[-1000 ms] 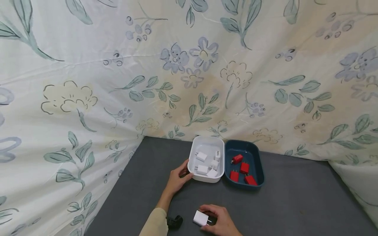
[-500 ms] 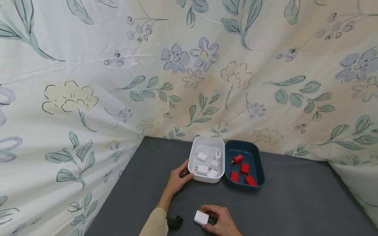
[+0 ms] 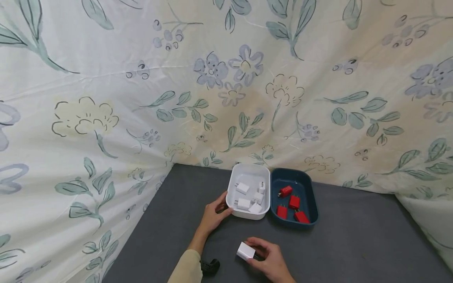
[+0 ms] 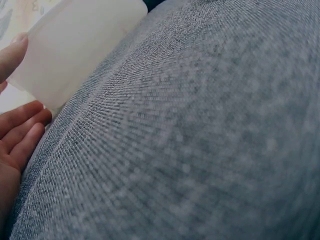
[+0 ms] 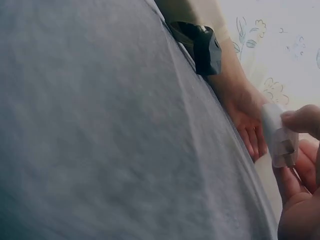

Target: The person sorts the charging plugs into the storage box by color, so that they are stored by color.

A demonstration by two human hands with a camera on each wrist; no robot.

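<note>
In the head view, my right hand (image 3: 269,257) pinches a white USB wall charger (image 3: 245,251) between thumb and fingers, low over the grey table. The right wrist view shows this charger (image 5: 280,135) with its metal prongs turned toward the palm. My left hand (image 3: 212,215) touches the near left corner of a white plastic bin (image 3: 249,215), thumb at the front and fingers along the side. In the left wrist view, those fingers (image 4: 22,127) lie fairly straight beside the bin's wall (image 4: 80,50). Several white chargers (image 3: 243,203) lie inside that bin.
A dark blue bin (image 3: 313,196) stands against the white bin's right side, with several red chargers (image 3: 294,202) in it. Floral cloth (image 3: 226,78) hangs behind and to the left of the grey table (image 3: 354,236). A black wrist strap (image 3: 210,267) sits beside the left sleeve.
My right hand has lifted slightly and moved a little right with the white charger, which has turned so its prongs are hidden in the head view. The left hand has stayed at the bin.
</note>
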